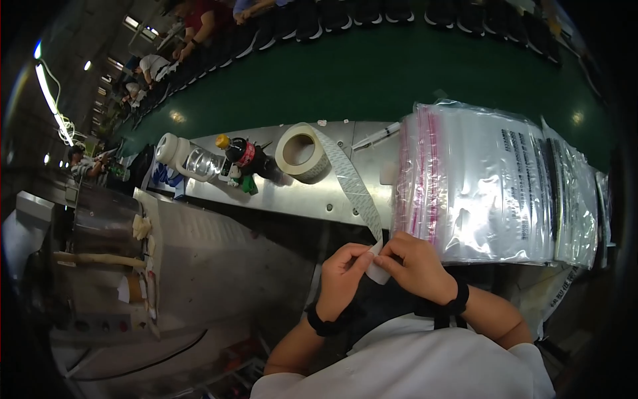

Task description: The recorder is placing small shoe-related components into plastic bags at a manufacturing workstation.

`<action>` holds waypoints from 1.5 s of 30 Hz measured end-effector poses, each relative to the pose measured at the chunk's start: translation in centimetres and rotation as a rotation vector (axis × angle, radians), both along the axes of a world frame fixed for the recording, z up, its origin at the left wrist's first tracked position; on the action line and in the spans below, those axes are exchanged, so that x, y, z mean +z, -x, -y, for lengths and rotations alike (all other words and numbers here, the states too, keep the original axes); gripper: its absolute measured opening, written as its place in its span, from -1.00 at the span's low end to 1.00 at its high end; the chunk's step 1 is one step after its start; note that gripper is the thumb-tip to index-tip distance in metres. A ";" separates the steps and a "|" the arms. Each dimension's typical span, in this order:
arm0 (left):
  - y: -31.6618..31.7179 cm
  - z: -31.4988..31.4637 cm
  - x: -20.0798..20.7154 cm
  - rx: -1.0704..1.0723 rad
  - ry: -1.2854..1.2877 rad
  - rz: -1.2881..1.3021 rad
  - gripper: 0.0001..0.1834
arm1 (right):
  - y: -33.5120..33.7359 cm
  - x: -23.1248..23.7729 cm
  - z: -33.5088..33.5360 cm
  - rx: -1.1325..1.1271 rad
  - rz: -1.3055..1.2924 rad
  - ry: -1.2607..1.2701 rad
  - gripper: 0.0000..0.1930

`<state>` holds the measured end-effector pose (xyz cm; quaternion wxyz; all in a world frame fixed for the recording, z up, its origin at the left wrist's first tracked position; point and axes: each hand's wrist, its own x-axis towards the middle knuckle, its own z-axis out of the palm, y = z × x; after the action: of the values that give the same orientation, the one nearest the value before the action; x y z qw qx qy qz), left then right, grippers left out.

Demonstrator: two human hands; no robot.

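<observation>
A long white strip of stickers (352, 186) runs from a sticker roll (304, 174) on the metal table down to my hands. My left hand (340, 279) is closed in a pinch on the strip, thumb against forefinger. Right beside it, my right hand (422, 271) pinches the same strip, its fingertips almost touching those of the left. The strip's loose white end (377, 274) hangs just below my fingertips. Whether a single sticker is being lifted from the backing is too small to tell.
Clear plastic bags (478, 179) with pink seal strips lie stacked to the right. A pen-like tool (377, 136), a dark drink bottle (244, 153) and a clear jug (199, 163) stand or lie on the table (319, 199). Beyond, shoes (335, 16) line a green belt (299, 80); people work far left.
</observation>
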<state>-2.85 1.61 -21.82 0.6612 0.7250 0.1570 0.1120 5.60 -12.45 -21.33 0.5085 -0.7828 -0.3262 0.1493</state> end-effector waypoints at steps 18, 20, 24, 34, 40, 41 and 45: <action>-11.7 5.2 -2.6 -0.394 0.961 -0.052 -0.63 | -5.6 -1.5 9.1 -0.613 0.623 0.283 -0.85; -11.8 4.8 -1.3 -0.402 0.859 -0.224 -0.71 | -5.4 -0.5 10.6 -0.652 0.485 0.177 -0.90; -15.7 6.8 1.3 -0.645 0.948 -0.302 -0.66 | -5.0 2.2 11.2 -0.576 0.417 -0.052 -0.97; -17.8 8.4 1.0 -0.827 1.027 -0.669 -0.31 | -2.9 3.8 12.0 -0.351 0.541 0.155 -0.72; -11.2 3.5 3.6 -0.602 0.724 -0.424 -0.33 | -4.9 1.3 12.3 -0.169 0.602 0.392 -0.75; -10.0 2.7 3.4 -0.497 0.669 -0.251 -0.41 | -5.8 1.0 13.5 -0.241 0.501 0.261 -0.80; -4.5 -2.0 1.1 0.020 0.459 -0.063 -0.65 | -10.9 1.6 22.8 -0.848 -0.171 -0.199 -0.82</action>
<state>1.62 3.62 -20.72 0.8024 0.5570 0.2062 0.0572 16.49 -35.25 -19.77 0.6228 -0.7795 0.0543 -0.0406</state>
